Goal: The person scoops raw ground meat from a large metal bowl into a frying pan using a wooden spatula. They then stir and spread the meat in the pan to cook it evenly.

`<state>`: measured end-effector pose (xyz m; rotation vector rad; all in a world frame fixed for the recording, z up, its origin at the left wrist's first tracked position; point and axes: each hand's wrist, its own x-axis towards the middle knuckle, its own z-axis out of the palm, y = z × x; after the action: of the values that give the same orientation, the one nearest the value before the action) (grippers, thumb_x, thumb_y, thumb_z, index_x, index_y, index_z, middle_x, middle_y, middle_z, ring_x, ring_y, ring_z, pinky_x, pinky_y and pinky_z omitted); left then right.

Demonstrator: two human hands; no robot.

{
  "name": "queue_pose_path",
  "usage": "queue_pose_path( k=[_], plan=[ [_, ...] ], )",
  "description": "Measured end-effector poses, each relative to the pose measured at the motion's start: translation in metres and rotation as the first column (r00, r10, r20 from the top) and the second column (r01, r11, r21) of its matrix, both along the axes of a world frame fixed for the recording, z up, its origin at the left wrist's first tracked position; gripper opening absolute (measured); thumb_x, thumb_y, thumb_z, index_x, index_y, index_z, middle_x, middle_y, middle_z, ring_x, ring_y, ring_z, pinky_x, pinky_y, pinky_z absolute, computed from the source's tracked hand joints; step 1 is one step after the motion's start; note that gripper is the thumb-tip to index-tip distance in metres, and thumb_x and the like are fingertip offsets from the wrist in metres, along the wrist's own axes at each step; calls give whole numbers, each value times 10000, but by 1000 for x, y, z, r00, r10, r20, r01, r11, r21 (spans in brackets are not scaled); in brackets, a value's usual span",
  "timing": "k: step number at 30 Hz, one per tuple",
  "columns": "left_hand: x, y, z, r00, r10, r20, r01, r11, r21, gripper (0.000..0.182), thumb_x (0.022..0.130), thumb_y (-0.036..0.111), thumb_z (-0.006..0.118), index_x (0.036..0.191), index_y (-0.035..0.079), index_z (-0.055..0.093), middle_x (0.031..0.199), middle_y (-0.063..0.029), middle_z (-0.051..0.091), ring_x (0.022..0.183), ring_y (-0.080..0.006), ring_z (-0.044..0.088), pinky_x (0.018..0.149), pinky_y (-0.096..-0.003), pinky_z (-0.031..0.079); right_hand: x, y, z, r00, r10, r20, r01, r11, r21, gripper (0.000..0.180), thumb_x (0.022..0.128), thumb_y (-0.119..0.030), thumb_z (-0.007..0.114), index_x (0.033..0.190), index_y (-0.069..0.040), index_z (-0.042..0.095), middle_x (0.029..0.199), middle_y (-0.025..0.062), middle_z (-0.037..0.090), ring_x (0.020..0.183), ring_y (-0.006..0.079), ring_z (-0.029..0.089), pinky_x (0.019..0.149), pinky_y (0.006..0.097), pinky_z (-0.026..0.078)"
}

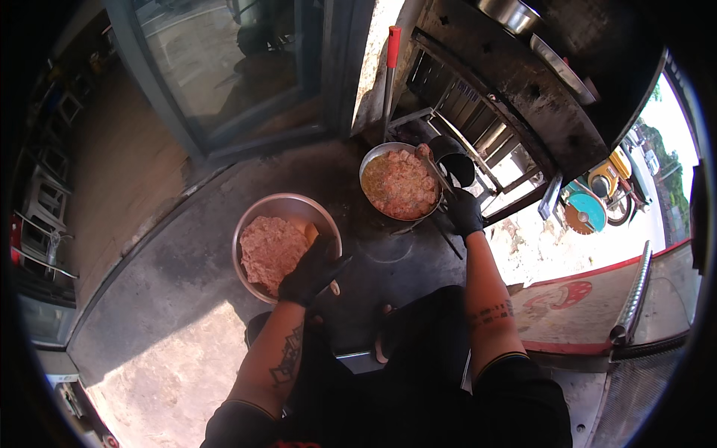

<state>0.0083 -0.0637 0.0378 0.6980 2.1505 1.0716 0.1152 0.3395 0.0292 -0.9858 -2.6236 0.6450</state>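
Note:
My left hand [313,271], in a black glove, is at the right rim of a metal bowl [331,227] that holds a mound of raw ground meat [273,249]. A yellowish flat piece [311,233] shows in the bowl just above the fingers; whether the hand holds it, I cannot tell. My right hand [465,213], also gloved in black, is closed around the handle of a ladle or large spoon [440,171]. The spoon's head rests at the upper right rim of a round pan [363,162], which contains meat [404,185] in yellowish liquid.
Behind the pan stand a red-handled pole [394,47] and a dark cylindrical container [456,165]. A sooty metal stand [515,106] with metal pans on top rises at the upper right. A glass door [224,73] stands ahead to the left. A dark bar [449,238] lies near the pan.

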Motion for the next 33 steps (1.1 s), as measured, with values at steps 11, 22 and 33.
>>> queue_pose_path(
  k=[11,22,33],
  plan=[
    [-2,-4,-21,995,81,-56,-83,996,-39,828,935,576,687,1448,-35,465,1413,-312,585,1339,-418,578,1079,-469,475,18,3,42,999,-31,-21,35,975,219,452,1004,-474,634,1201,-83,745,996,199,779,931,388,756,809,478,581],
    [-7,-15,-46,985,164,-46,-164,986,-9,890,936,582,677,1554,2,403,1464,-305,561,1372,-422,556,1102,-482,467,16,-22,52,985,-87,-150,94,995,38,458,938,-474,716,1174,-84,758,1020,236,755,967,419,727,840,486,573],
    [-3,-14,-28,990,135,-45,-134,991,30,790,959,445,693,1566,32,403,1521,-231,544,1392,-354,557,1098,-433,480,44,-27,47,991,-127,-37,129,990,49,440,1007,-443,609,1231,-93,754,1085,213,766,1001,390,743,861,472,571]
  ],
)
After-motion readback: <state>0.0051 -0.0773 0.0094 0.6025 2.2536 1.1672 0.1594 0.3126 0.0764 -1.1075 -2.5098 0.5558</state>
